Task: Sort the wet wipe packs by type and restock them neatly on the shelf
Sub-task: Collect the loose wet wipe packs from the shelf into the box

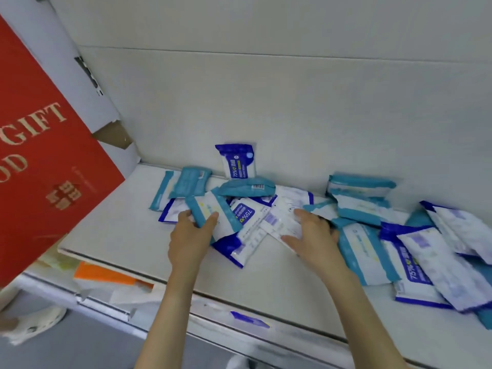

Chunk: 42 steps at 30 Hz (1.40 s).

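Teal and blue wet wipe packs [365, 253] lay jumbled across the white shelf [127, 235], thickest toward the right. I saw the left hand [189, 237] gripping a teal-edged pack [213, 213] at the heap's left side, thumb on top and fingers curled beneath it. The right hand [312, 235] lay flat, fingers straight and spread, pressing a white-backed pack [279, 218] mid-heap. One blue pack [237, 162] leaned upright against the far wall; a red gift box [40, 169] stood at left.
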Tool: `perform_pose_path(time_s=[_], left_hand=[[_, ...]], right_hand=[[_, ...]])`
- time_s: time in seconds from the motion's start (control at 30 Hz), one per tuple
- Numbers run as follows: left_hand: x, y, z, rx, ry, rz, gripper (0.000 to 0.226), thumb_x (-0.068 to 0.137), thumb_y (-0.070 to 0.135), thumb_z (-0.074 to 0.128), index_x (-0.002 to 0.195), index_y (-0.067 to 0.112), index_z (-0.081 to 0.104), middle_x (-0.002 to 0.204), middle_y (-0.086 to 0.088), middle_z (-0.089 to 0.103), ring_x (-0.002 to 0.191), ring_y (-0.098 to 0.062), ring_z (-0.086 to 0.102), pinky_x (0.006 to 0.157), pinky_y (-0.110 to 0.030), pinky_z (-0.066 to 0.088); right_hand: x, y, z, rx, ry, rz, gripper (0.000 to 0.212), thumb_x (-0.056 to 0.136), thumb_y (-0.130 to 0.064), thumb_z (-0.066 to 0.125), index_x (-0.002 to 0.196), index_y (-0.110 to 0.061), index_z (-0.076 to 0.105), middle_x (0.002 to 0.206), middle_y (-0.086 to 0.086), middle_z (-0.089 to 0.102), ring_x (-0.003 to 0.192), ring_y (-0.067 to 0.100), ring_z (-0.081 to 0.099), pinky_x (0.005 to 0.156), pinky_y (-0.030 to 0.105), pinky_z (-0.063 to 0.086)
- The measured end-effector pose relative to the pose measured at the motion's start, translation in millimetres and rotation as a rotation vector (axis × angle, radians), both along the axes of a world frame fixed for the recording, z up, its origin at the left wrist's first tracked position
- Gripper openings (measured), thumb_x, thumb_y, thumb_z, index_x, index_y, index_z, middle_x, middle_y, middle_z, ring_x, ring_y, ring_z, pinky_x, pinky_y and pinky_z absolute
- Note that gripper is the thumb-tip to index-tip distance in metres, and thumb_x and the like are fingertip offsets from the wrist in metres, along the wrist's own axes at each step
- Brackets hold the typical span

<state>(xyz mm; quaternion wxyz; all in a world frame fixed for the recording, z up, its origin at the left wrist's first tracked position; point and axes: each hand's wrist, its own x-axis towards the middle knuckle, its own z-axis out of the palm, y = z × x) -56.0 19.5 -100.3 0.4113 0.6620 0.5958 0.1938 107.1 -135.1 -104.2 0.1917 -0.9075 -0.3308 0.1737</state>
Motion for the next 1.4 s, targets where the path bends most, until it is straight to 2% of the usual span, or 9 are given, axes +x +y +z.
perform_pose_path(time_s=[0.1,0.27,0.43,0.5,0.67,0.77,0.87,1.1,1.4], left_hand=[[15.1,14.2,-0.7,0.015,0.094,-0.005,0.067,0.081,0.046,0.07,0.133,0.017,0.039,0.131,-0.006,0.055,0.116,-0.026,0.054,0.088,-0.04,0.045],[4.8,14.3,14.0,0.098,-0.03,-0.164,0.03,0.083,0.033,0.071,0.105,0.015,0.062,0.096,0.004,0.066,0.083,-0.015,0.059,0.063,-0.025,0.044],[4.5,15.2,20.3,-0.023,-0.108,-0.452,0.011,0.081,0.036,0.073,0.079,0.026,0.068,0.092,-0.002,0.065,0.088,-0.016,0.058,0.07,-0.025,0.043],[15.7,16.6,9.3,0.083,0.059,-0.563,0.018,0.075,0.045,0.076,0.074,0.032,0.064,0.104,-0.003,0.059,0.106,-0.021,0.05,0.08,-0.023,0.037],[28.2,1.4,8.6,0.19,0.287,-0.74,0.046,0.076,0.045,0.074,0.118,0.03,0.061,0.146,0.001,0.036,0.131,-0.023,0.031,0.102,-0.03,0.026],[24.9,4.8,4.2,0.202,0.249,-0.78,0.043,0.073,0.044,0.076,0.112,0.032,0.061,0.137,-0.003,0.045,0.124,-0.026,0.037,0.097,-0.031,0.03],[27.5,16.8,0.0,0.182,0.268,-0.814,0.037,0.069,0.052,0.077,0.098,0.039,0.057,0.118,0.0,0.056,0.109,-0.026,0.047,0.091,-0.037,0.04],[36.3,23.9,5.5,0.146,0.24,-0.83,0.037,0.061,0.043,0.086,0.068,0.032,0.051,0.109,-0.006,0.054,0.104,-0.028,0.048,0.091,-0.039,0.04],[2.0,-43.9,46.7,0.369,-0.063,-0.87,0.024,0.074,0.024,0.08,0.078,0.022,0.056,0.096,-0.003,0.057,0.086,-0.024,0.053,0.073,-0.034,0.04]], right_hand=[[-0.3,13.3,5.8,-0.094,0.025,-0.048,0.071,0.078,-0.053,0.069,0.136,-0.024,0.04,0.138,0.004,0.044,0.131,0.029,0.035,0.107,0.047,0.026],[-11.3,-9.6,23.6,0.079,-0.063,-0.06,0.029,0.076,-0.044,0.074,0.077,-0.025,0.052,0.082,-0.009,0.05,0.087,0.018,0.052,0.072,0.032,0.04],[12.9,-72.3,22.0,0.175,-0.017,-0.296,0.047,0.07,-0.036,0.082,0.06,-0.035,0.036,0.084,0.005,0.053,0.083,0.021,0.045,0.064,0.029,0.023],[17.6,-83.0,15.1,0.142,0.028,-0.389,0.047,0.067,-0.037,0.084,0.062,-0.033,0.037,0.088,0.008,0.052,0.089,0.029,0.049,0.061,0.031,0.026],[10.9,-68.4,19.1,0.031,0.182,-0.567,0.058,0.064,-0.043,0.085,0.101,-0.028,0.043,0.104,0.0,0.049,0.098,0.024,0.052,0.083,0.04,0.046],[-5.1,-59.0,24.3,0.092,0.124,-0.678,0.054,0.067,-0.035,0.085,0.099,-0.025,0.043,0.102,0.0,0.053,0.096,0.023,0.053,0.088,0.044,0.045],[-36.2,-59.9,27.3,0.234,0.034,-0.722,0.039,0.072,-0.025,0.082,0.093,-0.02,0.05,0.093,0.0,0.061,0.085,0.021,0.055,0.07,0.034,0.042],[-113.2,-105.3,20.1,0.582,0.226,-0.951,0.027,0.08,-0.011,0.074,0.094,-0.021,0.053,0.09,0.001,0.067,0.071,0.021,0.066,0.051,0.036,0.052],[-180.5,-180.4,23.1,0.923,0.355,-1.133,0.022,0.088,-0.003,0.063,0.106,-0.015,0.058,0.104,0.011,0.07,0.095,0.029,0.068,0.085,0.05,0.054]])
